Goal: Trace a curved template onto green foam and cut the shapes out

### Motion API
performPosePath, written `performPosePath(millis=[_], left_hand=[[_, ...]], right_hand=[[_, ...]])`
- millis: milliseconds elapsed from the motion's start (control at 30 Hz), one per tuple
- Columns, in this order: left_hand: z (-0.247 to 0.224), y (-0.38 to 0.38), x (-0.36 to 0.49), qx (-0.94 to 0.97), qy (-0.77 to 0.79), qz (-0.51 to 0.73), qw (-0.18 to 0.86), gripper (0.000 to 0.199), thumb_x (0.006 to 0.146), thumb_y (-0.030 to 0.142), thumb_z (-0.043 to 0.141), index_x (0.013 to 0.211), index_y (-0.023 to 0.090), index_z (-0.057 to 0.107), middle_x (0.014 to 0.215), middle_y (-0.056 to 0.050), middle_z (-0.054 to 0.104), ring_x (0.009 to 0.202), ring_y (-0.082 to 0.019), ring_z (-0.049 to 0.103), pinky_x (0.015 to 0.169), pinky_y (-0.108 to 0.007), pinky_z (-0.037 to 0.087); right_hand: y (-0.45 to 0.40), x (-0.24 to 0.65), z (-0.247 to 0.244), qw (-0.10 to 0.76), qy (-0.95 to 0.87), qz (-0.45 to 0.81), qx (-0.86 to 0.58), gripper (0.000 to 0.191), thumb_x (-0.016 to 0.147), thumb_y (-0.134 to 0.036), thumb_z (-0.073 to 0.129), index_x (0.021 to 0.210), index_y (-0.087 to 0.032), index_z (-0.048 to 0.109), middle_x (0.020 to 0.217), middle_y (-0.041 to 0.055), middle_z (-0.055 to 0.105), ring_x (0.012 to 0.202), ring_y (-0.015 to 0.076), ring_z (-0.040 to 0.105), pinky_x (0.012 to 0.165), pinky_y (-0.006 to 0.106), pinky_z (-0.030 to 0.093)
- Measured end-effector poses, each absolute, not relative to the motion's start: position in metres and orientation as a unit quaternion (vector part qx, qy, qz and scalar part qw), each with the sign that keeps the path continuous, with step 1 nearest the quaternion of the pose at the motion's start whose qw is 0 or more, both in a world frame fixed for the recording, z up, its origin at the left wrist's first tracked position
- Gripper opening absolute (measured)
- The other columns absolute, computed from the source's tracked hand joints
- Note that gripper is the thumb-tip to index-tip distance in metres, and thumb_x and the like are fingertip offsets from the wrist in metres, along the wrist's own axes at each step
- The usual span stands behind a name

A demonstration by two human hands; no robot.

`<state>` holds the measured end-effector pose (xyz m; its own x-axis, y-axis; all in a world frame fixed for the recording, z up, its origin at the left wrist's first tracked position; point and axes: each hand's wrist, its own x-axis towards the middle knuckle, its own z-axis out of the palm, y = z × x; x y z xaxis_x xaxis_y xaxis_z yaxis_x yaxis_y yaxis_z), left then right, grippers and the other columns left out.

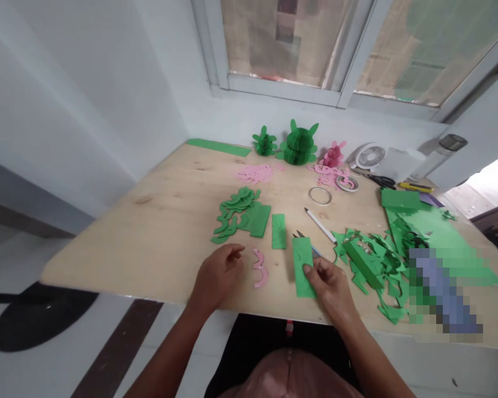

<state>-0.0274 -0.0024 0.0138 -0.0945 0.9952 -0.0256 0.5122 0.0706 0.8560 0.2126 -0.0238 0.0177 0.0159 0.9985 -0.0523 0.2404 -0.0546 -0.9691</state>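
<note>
My right hand (330, 282) pinches a green paper rectangle (302, 262) at its right edge, thumb on top; faint curved lines show on the paper. Behind it, a pair of scissors (315, 251) lies partly hidden, its dark tips poking out. My left hand (221, 273) hovers over the table with loosely curled fingers and nothing visible in them. Beside its fingertips lies a wavy pink paper cutout (260, 269). Farther forward are another green rectangle (278, 231), a stack of green rectangles (260, 220) and a pile of green cutouts (234, 210).
Green scraps (371, 260) spread right of my right hand. A white pen (320, 225), tape rings (320, 195) and pink cutouts (255, 173) lie ahead. Folded paper figures (299, 146), a small fan (369, 157) and a bottle (442, 155) stand along the wall.
</note>
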Motion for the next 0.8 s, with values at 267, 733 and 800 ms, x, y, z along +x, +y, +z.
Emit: performPosePath(millis=[267, 733, 800], left_hand=[[0.026, 0.045, -0.019, 0.785, 0.545, 0.144, 0.255, 0.026, 0.069, 0.013, 0.050, 0.091, 0.021, 0.063, 0.090, -0.005, 0.065, 0.085, -0.021, 0.059, 0.073, -0.030, 0.041], [0.059, 0.042, -0.036, 0.758, 0.473, 0.157, 0.421, 0.009, 0.073, 0.025, 0.056, 0.067, 0.018, 0.059, 0.065, 0.001, 0.060, 0.063, -0.015, 0.054, 0.060, -0.026, 0.040], [0.074, 0.038, -0.036, 0.753, 0.449, 0.169, 0.450, 0.010, 0.074, 0.025, 0.056, 0.069, 0.019, 0.061, 0.067, 0.002, 0.062, 0.064, -0.014, 0.056, 0.063, -0.025, 0.042]], right_hand=[[-0.040, 0.202, 0.003, 0.374, -0.576, 0.414, -0.597, 0.030, 0.081, -0.036, 0.054, 0.058, -0.020, 0.042, 0.052, -0.0058, 0.032, 0.048, 0.0107, 0.033, 0.046, 0.023, 0.023], [-0.022, 0.207, 0.005, 0.416, -0.546, 0.431, -0.585, 0.032, 0.082, -0.038, 0.054, 0.058, -0.020, 0.041, 0.052, -0.0067, 0.031, 0.049, 0.0094, 0.030, 0.045, 0.023, 0.023], [-0.019, 0.207, 0.007, 0.412, -0.551, 0.437, -0.579, 0.031, 0.081, -0.037, 0.056, 0.058, -0.020, 0.042, 0.052, -0.0068, 0.030, 0.048, 0.0093, 0.029, 0.045, 0.024, 0.022]])
